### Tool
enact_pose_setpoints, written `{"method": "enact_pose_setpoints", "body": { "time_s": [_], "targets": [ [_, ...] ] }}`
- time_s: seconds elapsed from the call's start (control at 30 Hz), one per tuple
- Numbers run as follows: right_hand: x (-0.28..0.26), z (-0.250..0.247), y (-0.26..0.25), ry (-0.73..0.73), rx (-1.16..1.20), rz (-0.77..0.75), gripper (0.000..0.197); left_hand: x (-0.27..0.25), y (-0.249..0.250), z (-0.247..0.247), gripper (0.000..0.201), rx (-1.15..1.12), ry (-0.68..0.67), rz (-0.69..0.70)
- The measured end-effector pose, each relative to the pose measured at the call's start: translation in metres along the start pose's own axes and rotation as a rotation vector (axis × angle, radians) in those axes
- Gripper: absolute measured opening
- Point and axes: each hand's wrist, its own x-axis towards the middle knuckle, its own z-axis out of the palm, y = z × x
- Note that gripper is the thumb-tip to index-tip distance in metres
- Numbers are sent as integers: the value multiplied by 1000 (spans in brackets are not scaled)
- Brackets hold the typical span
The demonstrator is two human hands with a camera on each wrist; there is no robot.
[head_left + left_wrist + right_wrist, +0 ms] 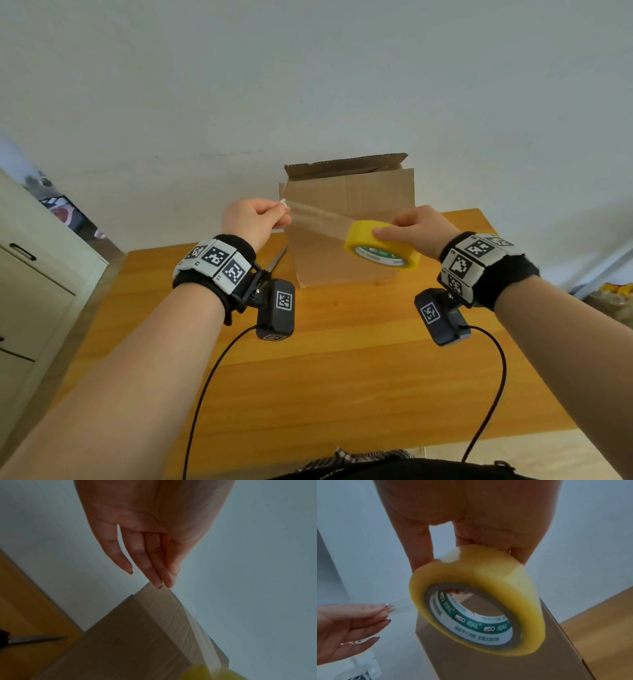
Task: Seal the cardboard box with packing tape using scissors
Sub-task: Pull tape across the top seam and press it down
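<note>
A tall cardboard box (352, 205) stands on the wooden table (308, 359) against the wall, its top flap slightly raised. My right hand (416, 229) grips a yellowish roll of packing tape (382, 245) in front of the box; in the right wrist view the tape roll (476, 599) hangs from my fingers. A clear strip of tape (318, 216) stretches left from the roll to my left hand (255, 219), which pinches its free end. The strip (180, 615) shows faintly across the box (137, 642). Scissors (275, 262) lie left of the box, blades (37, 639) partly seen.
A pale cabinet with dark handles (34, 274) stands to the left of the table. Cables run from the wrist cameras (275, 310) toward my body. Clutter lies on the floor at the far right (616, 294). White wall rises behind the box.
</note>
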Motion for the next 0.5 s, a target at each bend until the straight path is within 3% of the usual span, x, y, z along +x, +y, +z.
{"method": "enact_pose_setpoints", "body": {
  "time_s": [0.13,0.23,0.33,0.43,0.5],
  "targets": [
    [2,-5,8,133,-195,40,54,1,-1,-5,22,-50,45,-32],
    [3,-8,16,151,-228,95,61,1,4,-4,20,-36,44,-19],
    [1,-17,22,97,-91,125,71,2,3,-4,19,-30,68,-55],
    [2,-25,31,50,74,157,55,2,-2,-7,19,7,81,-75],
    [2,-26,36,43,205,212,55,1,-3,-4,20,22,91,-82]
  ]
}}
